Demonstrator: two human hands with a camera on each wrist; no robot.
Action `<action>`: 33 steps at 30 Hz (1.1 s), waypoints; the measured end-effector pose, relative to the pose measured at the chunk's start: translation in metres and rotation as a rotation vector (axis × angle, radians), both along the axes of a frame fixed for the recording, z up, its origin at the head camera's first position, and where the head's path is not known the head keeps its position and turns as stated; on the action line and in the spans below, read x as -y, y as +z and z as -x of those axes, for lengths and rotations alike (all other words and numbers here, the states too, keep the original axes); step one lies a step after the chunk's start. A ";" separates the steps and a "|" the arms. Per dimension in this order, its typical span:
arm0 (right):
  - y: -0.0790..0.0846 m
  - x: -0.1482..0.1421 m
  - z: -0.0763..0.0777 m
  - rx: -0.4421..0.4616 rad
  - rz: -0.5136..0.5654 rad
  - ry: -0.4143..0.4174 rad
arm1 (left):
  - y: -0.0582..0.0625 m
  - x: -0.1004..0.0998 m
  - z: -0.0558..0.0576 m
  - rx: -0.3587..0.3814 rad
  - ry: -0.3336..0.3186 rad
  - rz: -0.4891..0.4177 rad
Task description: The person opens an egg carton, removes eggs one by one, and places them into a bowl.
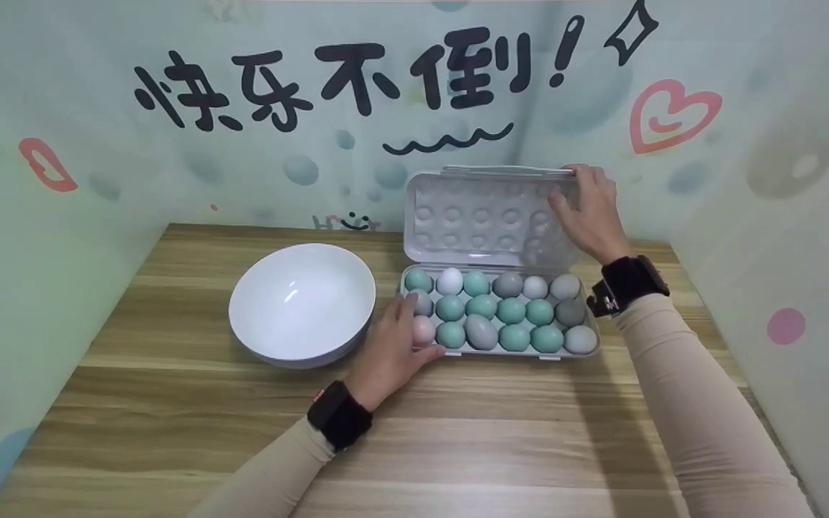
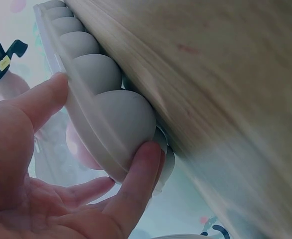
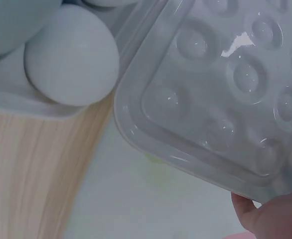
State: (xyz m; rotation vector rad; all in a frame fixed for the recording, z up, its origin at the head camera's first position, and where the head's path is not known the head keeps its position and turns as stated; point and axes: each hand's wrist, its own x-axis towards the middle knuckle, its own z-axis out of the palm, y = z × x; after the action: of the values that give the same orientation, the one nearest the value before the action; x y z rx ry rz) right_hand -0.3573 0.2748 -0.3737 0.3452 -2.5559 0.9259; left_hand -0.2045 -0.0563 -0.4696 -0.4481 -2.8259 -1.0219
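Observation:
A pale plastic egg carton [image 1: 501, 353] sits on the table, its lid [image 1: 483, 188] raised and leaning back. Rows of green, grey, white and pinkish eggs [image 1: 481, 307] fill its base. My left hand [image 1: 386, 356] grips the base's left end, thumb at the front edge; in the left wrist view its fingers bend around the rounded cups [image 2: 123, 124]. With my right hand [image 1: 594, 216] I hold the lid's upper right corner. The right wrist view shows that hand [image 3: 280, 214] at the lid's edge, with a white egg [image 3: 73, 57] in the base.
Just left of the carton stands a large white bowl [image 1: 299, 306] with no contents visible. Both rest on a wood-grain table [image 1: 501, 432]. A printed backdrop [image 1: 342, 173] rises behind the table and along its sides.

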 end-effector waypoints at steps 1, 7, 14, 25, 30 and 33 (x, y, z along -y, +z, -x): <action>0.000 0.000 0.001 0.016 0.009 -0.003 | 0.000 0.000 0.000 0.001 0.001 -0.001; -0.004 -0.004 0.005 0.126 0.112 -0.006 | 0.000 -0.001 0.000 -0.038 -0.015 -0.015; -0.007 -0.007 0.006 0.249 0.230 -0.015 | 0.000 0.000 0.000 -0.032 -0.015 -0.022; -0.018 -0.010 0.012 0.371 0.351 -0.025 | -0.001 0.001 -0.001 -0.023 -0.019 -0.023; -0.022 -0.011 0.010 0.399 0.354 -0.024 | -0.002 0.002 -0.002 -0.043 -0.020 -0.012; -0.024 -0.011 0.008 0.411 0.351 -0.019 | -0.004 0.002 -0.002 -0.063 -0.023 -0.012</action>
State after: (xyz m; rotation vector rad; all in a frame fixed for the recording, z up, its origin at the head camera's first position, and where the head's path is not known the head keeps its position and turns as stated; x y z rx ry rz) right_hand -0.3652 0.2859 -0.3982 0.0275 -2.6651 1.5422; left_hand -0.2021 -0.0585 -0.4735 -0.5033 -2.7641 -1.0097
